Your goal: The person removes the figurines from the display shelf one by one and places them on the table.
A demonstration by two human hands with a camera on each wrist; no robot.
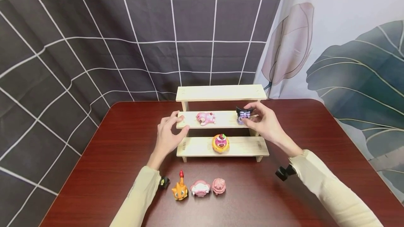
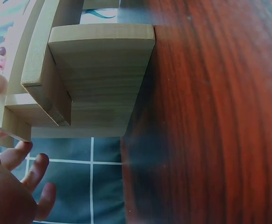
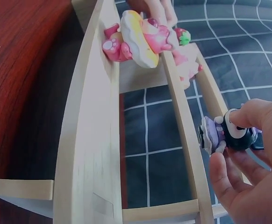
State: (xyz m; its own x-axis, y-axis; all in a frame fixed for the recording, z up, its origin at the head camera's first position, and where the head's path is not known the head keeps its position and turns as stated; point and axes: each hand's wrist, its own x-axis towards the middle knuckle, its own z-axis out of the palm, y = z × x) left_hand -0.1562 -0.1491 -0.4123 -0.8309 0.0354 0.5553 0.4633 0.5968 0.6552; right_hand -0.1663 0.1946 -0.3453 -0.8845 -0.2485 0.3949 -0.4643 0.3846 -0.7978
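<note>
A three-tier wooden display stand (image 1: 221, 93) stands on the table. At the left end of its middle tier, my left hand (image 1: 168, 132) grips the board between thumb and fingers; the left wrist view shows the same hand (image 2: 14, 182) at the board's end. Over the right part of that tier, my right hand (image 1: 266, 120) pinches a black and purple figurine (image 1: 243, 115). In the right wrist view, the figurine (image 3: 220, 133) is between thumb and fingers. A pink figurine (image 1: 206, 118) lies on the middle tier, and a pink figurine in a yellow ring (image 1: 220, 143) sits on the bottom tier.
In front of the stand, an orange figurine (image 1: 180, 191) with a red-tipped tail, a pink and white figurine (image 1: 200, 188) and a small pink figurine (image 1: 219, 186) stand in a row on the reddish-brown table (image 1: 252, 199). A dark gridded curtain (image 1: 151, 20) hangs behind.
</note>
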